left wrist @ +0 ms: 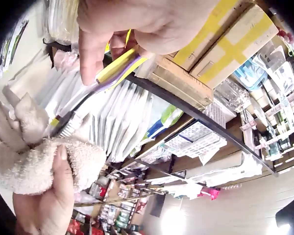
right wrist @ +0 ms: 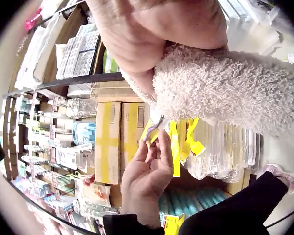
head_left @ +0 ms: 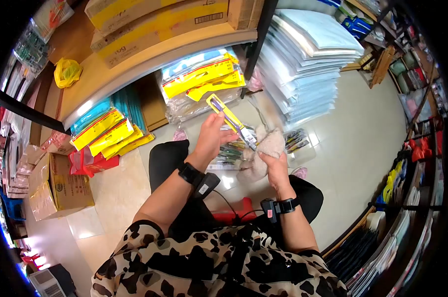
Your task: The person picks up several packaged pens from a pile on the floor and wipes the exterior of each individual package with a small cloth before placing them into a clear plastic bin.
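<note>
Slim yellow-backed toothbrush pack [head_left: 237,124] is slanting into fluffy beige cloth [head_left: 272,143], tip kinda hiding; left grip [head_left: 214,137]'s pinching it, right grip [head_left: 277,171]'s clutching cloth.

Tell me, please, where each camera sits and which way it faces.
Head: on the head, facing forward and down at the left hand, right hand, yellow pack and cloth; forearms and legs show.
Left wrist: on the left wrist, facing the yellow pack and cloth; both hands show.
Right wrist: on the right wrist, facing the cloth; both hands and a leg show.
Both wrist views share the cloth and taped cartons.
</note>
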Demonstrator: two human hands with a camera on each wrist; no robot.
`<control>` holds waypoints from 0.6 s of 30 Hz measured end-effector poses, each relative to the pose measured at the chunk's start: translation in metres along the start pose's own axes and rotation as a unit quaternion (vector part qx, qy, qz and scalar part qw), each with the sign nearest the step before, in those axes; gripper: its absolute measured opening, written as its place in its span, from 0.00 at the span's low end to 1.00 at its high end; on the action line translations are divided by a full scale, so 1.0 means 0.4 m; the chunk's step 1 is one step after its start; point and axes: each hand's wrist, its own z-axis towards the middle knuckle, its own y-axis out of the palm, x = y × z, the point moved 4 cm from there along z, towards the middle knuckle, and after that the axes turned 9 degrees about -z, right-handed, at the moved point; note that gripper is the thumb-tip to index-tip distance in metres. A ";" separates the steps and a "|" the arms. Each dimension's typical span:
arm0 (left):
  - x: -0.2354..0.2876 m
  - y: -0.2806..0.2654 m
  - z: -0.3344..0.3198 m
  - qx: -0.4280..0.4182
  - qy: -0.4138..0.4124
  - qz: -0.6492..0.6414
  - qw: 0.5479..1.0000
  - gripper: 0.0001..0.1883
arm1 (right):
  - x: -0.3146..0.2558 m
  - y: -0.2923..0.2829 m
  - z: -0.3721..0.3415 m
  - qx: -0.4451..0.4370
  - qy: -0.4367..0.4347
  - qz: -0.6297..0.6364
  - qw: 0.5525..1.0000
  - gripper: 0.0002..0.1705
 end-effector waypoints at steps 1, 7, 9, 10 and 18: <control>-0.005 0.005 -0.007 -0.001 -0.009 -0.008 1.000 0.12 | -0.012 -0.004 -0.006 0.013 -0.002 0.010 1.000 0.21; 0.030 -0.033 -0.035 0.064 0.092 0.266 0.957 0.12 | -0.100 -0.093 0.014 0.030 -0.132 -0.161 0.978 0.20; 0.064 0.053 -0.061 -0.043 0.298 0.485 0.821 0.13 | -0.140 -0.091 0.006 -0.004 -0.162 -0.202 0.966 0.20; 0.079 0.107 -0.096 -0.094 0.390 0.572 0.715 0.14 | -0.153 -0.083 -0.001 -0.023 -0.173 -0.222 0.959 0.20; -0.034 0.161 -0.071 -0.266 0.161 0.608 0.731 0.12 | -0.140 -0.107 -0.007 0.072 -0.190 -0.115 0.972 0.22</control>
